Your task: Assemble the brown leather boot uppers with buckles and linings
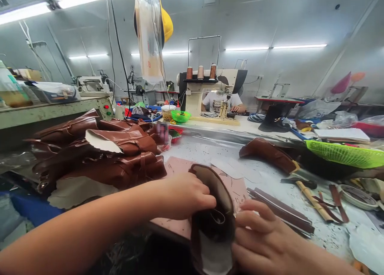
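Observation:
A dark brown leather boot upper (pixel 214 215) with a pale lining lies open in front of me on a pink sheet (pixel 180 169). My left hand (pixel 184 195) is closed on its left edge, fingertips tucked inside the opening. My right hand (pixel 261 237) presses against its right side, fingers curled on the leather. A small strap loop shows inside the opening.
A heap of brown leather uppers (pixel 99 151) lies at the left. Dark leather strips (pixel 282 211), a wooden-handled hammer (pixel 312 197), another upper (pixel 267 151) and a green basket (pixel 345 153) lie at the right. A person (pixel 220 101) sits behind a sewing machine (pixel 207 89) at the back.

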{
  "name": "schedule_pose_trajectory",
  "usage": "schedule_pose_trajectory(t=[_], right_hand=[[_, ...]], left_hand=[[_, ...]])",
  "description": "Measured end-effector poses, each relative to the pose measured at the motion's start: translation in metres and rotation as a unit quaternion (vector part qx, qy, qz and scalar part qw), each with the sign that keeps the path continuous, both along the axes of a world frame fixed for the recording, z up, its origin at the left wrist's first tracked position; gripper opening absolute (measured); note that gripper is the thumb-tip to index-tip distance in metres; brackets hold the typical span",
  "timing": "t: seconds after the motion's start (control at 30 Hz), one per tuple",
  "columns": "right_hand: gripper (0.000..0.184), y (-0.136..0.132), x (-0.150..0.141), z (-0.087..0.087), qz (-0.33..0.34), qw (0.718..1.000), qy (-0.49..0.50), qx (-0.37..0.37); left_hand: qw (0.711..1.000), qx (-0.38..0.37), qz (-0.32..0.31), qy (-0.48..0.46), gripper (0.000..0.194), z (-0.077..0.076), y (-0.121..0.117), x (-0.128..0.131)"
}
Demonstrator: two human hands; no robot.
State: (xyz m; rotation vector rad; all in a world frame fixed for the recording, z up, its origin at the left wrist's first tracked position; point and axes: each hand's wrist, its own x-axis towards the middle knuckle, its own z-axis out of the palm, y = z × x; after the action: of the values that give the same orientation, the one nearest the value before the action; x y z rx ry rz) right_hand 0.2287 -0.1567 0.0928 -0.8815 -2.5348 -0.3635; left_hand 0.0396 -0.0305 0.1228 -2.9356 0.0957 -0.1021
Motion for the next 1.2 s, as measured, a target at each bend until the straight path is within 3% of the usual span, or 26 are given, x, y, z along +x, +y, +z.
schedule_pose_trajectory(t=[0.17, 0.3, 0.4, 0.5, 0.57, 0.63, 0.7, 0.77, 0.83, 0.9, 1.03, 1.1, 1.2], right_hand=[[0.016, -0.011, -0.012, 0.015, 0.004, 0.999, 0.044, 0.032], [0.022, -0.010, -0.021, 0.017, -0.001, 0.996, 0.044, 0.074], [0.026, -0.009, -0.022, 0.014, -0.015, 0.997, 0.034, 0.062], [0.026, -0.012, -0.021, 0.011, -0.029, 0.996, 0.077, 0.044], [0.024, -0.015, -0.019, 0.009, -0.034, 0.994, 0.102, 0.035], [0.023, -0.020, -0.018, 0.009, -0.044, 0.992, 0.119, 0.024], [0.023, -0.023, -0.015, 0.011, -0.051, 0.991, 0.125, 0.013], [0.019, -0.024, -0.012, 0.014, -0.054, 0.991, 0.119, 0.005], [0.015, -0.022, -0.008, 0.015, -0.064, 0.990, 0.125, 0.006], [0.013, -0.019, -0.004, 0.015, -0.086, 0.986, 0.145, 0.010], [0.018, -0.013, -0.001, 0.012, -0.132, 0.976, 0.171, 0.000], [0.021, -0.010, -0.001, 0.012, -0.139, 0.975, 0.176, -0.003], [0.022, -0.006, 0.000, 0.015, -0.144, 0.976, 0.159, -0.027]], left_hand=[[0.999, -0.031, -0.017, 0.014, 0.010, 0.017, -0.019, 0.003], [0.998, -0.017, -0.006, -0.058, 0.012, 0.013, -0.029, -0.003], [0.978, 0.021, 0.107, -0.180, 0.014, 0.000, -0.033, -0.012], [0.941, -0.080, 0.266, -0.196, 0.031, -0.012, -0.034, -0.017], [0.906, -0.221, 0.317, -0.170, 0.027, -0.015, -0.035, -0.015], [0.858, -0.365, 0.328, -0.152, 0.013, -0.016, -0.037, -0.010], [0.786, -0.502, 0.321, -0.163, 0.009, -0.016, -0.039, -0.005], [0.697, -0.629, 0.280, -0.200, 0.014, -0.017, -0.040, -0.002], [0.635, -0.704, 0.226, -0.223, 0.022, -0.019, -0.041, -0.002], [0.639, -0.710, 0.202, -0.218, 0.024, -0.017, -0.040, -0.005], [0.705, -0.654, 0.202, -0.184, 0.014, -0.007, -0.040, -0.011], [0.713, -0.646, 0.203, -0.181, 0.016, -0.004, -0.041, -0.013], [0.699, -0.647, 0.229, -0.201, 0.021, -0.006, -0.040, -0.017]])
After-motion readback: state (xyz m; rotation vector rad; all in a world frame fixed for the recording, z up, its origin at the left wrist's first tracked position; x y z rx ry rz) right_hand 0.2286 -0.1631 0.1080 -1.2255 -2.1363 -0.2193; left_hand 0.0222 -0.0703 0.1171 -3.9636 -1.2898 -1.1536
